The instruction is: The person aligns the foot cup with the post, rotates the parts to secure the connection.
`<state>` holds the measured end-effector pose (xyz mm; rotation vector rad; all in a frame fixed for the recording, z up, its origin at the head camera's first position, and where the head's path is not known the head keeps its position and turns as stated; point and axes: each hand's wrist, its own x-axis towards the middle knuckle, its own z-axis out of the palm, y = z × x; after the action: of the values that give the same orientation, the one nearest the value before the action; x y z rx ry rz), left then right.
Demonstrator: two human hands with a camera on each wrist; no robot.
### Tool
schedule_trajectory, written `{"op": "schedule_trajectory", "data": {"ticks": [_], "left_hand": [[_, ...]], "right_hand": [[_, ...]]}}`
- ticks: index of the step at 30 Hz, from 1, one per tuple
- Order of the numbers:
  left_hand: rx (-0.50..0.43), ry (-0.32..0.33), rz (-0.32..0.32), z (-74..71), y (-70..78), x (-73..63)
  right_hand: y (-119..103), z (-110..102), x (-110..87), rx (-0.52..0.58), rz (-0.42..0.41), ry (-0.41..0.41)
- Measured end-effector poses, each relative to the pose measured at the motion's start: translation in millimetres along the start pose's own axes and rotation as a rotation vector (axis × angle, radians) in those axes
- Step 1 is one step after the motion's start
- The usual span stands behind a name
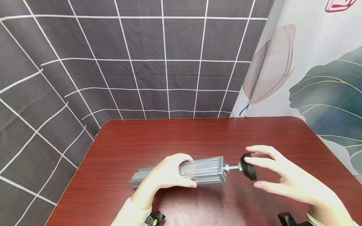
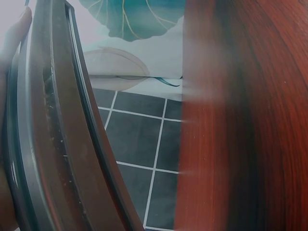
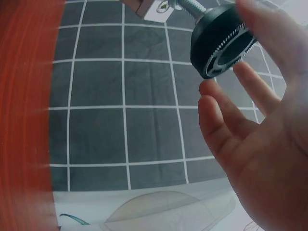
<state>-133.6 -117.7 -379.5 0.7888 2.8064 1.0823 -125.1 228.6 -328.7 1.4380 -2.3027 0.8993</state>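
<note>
My left hand (image 1: 168,174) grips a grey slotted aluminium profile bar (image 1: 203,171) around its middle, thumb on the near side. The bar lies sideways, apparently raised off the table, and its slotted side fills the left part of the left wrist view. From its right end sticks a threaded rod (image 1: 234,167) with nuts, carrying a black round levelling foot (image 1: 249,169). Around that foot my right hand (image 1: 294,183) is spread, fingers loosely bent. A fingertip overlaps the foot's edge; contact cannot be told. The foot's ridged ring-shaped underside (image 3: 231,50) faces the palm in the right wrist view.
Below lies a reddish-brown wooden table (image 1: 127,141) with rounded far corners. A grey curtain (image 1: 147,75) with a white grid hangs behind it and on the left. A white leaf-patterned curtain (image 1: 308,25) hangs at the right. Each wrist wears a dark camera mount (image 1: 155,218).
</note>
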Motion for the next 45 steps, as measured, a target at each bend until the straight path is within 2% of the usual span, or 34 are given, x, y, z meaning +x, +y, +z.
{"op": "schedule_trajectory", "data": {"ticks": [2, 8, 12, 16, 19, 21, 23, 26, 30, 32, 37, 39, 41, 45], "left_hand": [[0.0, 0.0, -0.002, 0.3, -0.2, 0.0], [-0.005, 0.0, -0.006, 0.9, 1.2, 1.2], [-0.001, 0.007, -0.004, 0.5, 2.0, 2.0], [-0.009, 0.012, -0.001, -0.9, 2.6, 2.3], [-0.016, 0.006, -0.002, -1.2, 2.9, 2.3], [-0.017, 0.004, -0.005, -0.8, 2.7, 2.1], [-0.018, 0.002, -0.008, 0.2, 2.2, 1.8], [-0.012, 0.007, -0.015, 1.8, 0.4, 0.4], [-0.009, 0.016, -0.017, 3.0, -1.6, -0.3], [-0.008, 0.018, -0.016, 3.0, -1.7, 0.2], [-0.005, 0.015, -0.013, 3.2, -1.6, 1.3], [-0.007, 0.011, -0.012, 3.5, -1.7, 1.3], [-0.008, 0.01, -0.011, 3.9, -1.8, 1.2], [-0.011, 0.008, -0.007, 4.6, -2.0, 1.0]], "right_hand": [[0, 1, 2.3, 0.007, -0.018, 0.007], [-6, -6, 3.2, -0.044, 0.189, -0.054], [-7, -12, -2.2, -0.011, 0.23, -0.068], [-7, -11, -4.5, 0.02, 0.184, -0.09], [-5, -7, -1.6, 0.033, 0.108, -0.088], [-5, -4, 2.0, 0.019, 0.092, -0.075], [-6, -1, 5.6, -0.007, 0.121, -0.054], [-7, 1, 9.5, 0.0, 0.224, -0.054], [-7, -1, 7.5, 0.059, 0.29, -0.058], [-6, -4, 4.0, 0.052, 0.257, -0.056], [-4, -8, -0.7, 0.049, 0.09, -0.036], [-5, -7, 0.1, 0.032, 0.077, -0.037], [-6, -6, 1.1, 0.016, 0.123, -0.041], [-7, 0, 1.6, 0.062, 0.229, -0.004]]}}
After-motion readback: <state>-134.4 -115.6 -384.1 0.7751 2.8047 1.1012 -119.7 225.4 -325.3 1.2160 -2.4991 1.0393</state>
